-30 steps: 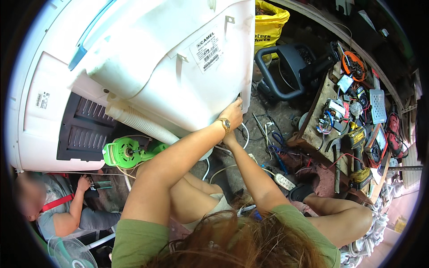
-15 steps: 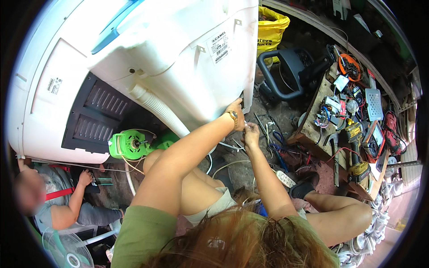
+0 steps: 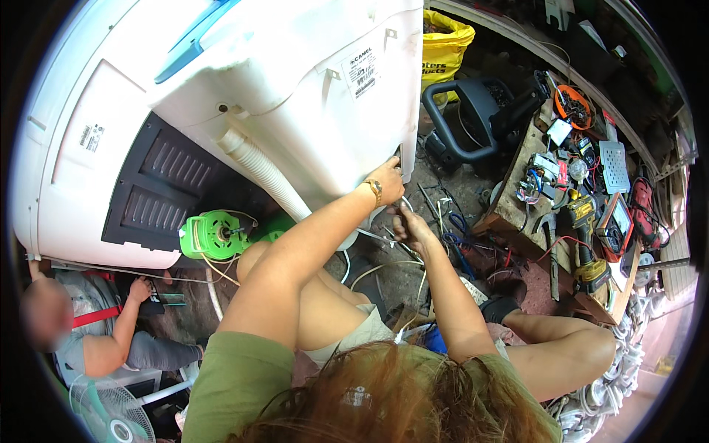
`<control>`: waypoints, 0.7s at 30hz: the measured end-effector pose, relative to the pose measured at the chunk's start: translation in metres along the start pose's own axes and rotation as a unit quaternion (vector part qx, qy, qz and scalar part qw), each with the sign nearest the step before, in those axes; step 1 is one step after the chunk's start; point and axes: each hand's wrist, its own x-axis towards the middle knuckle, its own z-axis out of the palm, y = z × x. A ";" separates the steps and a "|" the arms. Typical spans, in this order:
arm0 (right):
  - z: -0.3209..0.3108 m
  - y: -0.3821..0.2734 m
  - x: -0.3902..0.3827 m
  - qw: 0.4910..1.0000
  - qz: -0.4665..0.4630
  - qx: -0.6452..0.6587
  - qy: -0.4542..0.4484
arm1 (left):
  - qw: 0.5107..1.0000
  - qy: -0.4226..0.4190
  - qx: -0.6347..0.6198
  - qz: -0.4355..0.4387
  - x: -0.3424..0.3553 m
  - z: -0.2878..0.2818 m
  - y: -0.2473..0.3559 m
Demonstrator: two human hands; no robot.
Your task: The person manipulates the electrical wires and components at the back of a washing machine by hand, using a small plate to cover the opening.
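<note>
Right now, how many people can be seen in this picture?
2. One is the camera wearer in the olive green shirt, hands at the tilted white plastic washing machine. Another sits at lower left, in a grey shirt with red strap. Others may be hidden.

Labels and a bag around my work

A white rectangular label [image 3: 362, 71] with dark print sits on the white machine's upper panel, above my left hand [image 3: 386, 182]. A smaller white sticker [image 3: 91, 137] is on the machine's far left side. A yellow bag [image 3: 445, 55] with dark lettering stands behind the machine's right edge.
</note>
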 end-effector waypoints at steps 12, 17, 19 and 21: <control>0.005 0.025 0.034 0.956 -0.100 -0.250 0.119 | 0.989 -0.111 0.071 0.061 0.004 -0.003 -0.001; 0.005 0.037 0.033 0.911 -0.213 -0.317 0.156 | 0.983 -0.130 0.098 0.083 0.008 -0.003 -0.005; 0.006 0.035 0.033 0.954 -0.165 -0.197 0.156 | 0.983 -0.122 0.101 0.087 0.011 -0.004 -0.008; 0.009 0.032 0.034 0.944 -0.207 -0.198 0.166 | 0.981 -0.139 0.109 0.085 0.015 -0.007 -0.009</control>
